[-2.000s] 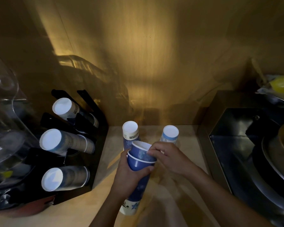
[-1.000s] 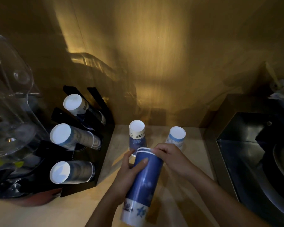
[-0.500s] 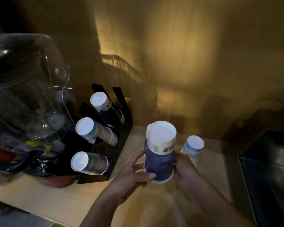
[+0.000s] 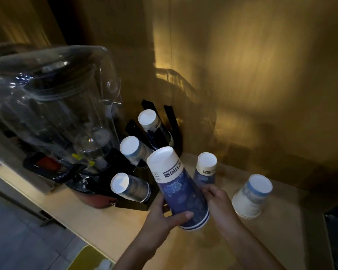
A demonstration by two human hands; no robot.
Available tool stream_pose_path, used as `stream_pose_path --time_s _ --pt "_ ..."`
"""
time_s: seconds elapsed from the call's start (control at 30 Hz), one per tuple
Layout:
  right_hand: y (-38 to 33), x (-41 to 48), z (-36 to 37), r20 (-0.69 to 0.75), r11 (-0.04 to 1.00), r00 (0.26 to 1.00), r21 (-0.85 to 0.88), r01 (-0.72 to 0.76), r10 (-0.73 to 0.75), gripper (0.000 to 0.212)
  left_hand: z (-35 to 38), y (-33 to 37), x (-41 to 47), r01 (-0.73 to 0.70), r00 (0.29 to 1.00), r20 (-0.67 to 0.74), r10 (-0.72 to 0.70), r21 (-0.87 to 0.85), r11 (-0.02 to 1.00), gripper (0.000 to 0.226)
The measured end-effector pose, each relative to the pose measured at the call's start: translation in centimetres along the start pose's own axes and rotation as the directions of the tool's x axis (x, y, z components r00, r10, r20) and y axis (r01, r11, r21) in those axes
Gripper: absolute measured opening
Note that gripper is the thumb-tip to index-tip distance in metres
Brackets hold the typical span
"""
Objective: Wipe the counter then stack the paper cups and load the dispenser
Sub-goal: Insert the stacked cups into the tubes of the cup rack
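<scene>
Hands gripped blue cup stack (image 4: 180, 189) above counter (image 4: 98, 217): left hand (image 4: 164, 218) wrapped near rim, right hand (image 4: 218, 199) on right side. Stack tilted, base toward black dispenser (image 4: 137, 204) just left, holding three cup rows. Upside-down blue cup (image 4: 205, 168) behind stack; pale cups (image 4: 251, 197) right. Clear blender (image 4: 53, 106) far left.
</scene>
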State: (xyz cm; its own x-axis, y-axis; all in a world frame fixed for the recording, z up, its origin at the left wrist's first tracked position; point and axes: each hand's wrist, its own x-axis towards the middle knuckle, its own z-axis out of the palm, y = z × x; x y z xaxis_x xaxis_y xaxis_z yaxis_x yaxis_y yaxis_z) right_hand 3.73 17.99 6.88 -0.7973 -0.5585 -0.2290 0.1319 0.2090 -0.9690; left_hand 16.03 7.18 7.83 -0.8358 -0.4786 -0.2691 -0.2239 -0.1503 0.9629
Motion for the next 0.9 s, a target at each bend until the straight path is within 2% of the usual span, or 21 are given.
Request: stream_pose_path --time_s 0.1,0.23,0.37,0.57,0.73,0.83,0.9 --pt "-1.0 -0.7 0.5 0.11 0.996 0.99 0.021 0.088 -0.09 0.017 -0.4 0.7 -0.3 -0.054 0.996 -0.081 0.049 -0.053 0.997 0.078" --pt "-2.7 -0.9 1.2 0.335 0.952 0.921 -0.154 0.264 -0.201 0.065 -1.5 1.9 -0.6 -0.168 0.977 -0.142 0.157 -0.065 0.984 0.086" --pt "-5.2 0.0 2.4 0.507 0.904 0.828 -0.197 0.38 -0.237 0.095 -3.3 4.0 -0.6 -0.217 0.972 -0.103 0.213 -0.03 0.976 0.086" --pt "-11.5 2.4 4.6 0.432 0.785 0.797 -0.267 0.559 -0.421 0.096 -7.5 10.6 1.1 -0.348 0.937 -0.018 0.348 0.016 0.937 0.07" --pt "-16.6 5.6 7.1 0.316 0.669 0.741 -0.319 0.671 -0.592 0.095 -10.0 16.7 4.7 -0.421 0.902 -0.013 0.432 0.2 0.885 0.078" --pt "-17.5 8.3 8.2 0.202 0.659 0.748 -0.367 0.656 -0.632 0.097 -10.9 19.1 6.9 -0.477 0.879 0.072 0.471 0.13 0.869 0.08" --pt "-17.6 10.0 8.7 0.153 0.674 0.77 -0.4 0.622 -0.62 0.099 -11.5 19.6 8.3 -0.448 0.894 0.053 0.446 0.067 0.891 0.079"
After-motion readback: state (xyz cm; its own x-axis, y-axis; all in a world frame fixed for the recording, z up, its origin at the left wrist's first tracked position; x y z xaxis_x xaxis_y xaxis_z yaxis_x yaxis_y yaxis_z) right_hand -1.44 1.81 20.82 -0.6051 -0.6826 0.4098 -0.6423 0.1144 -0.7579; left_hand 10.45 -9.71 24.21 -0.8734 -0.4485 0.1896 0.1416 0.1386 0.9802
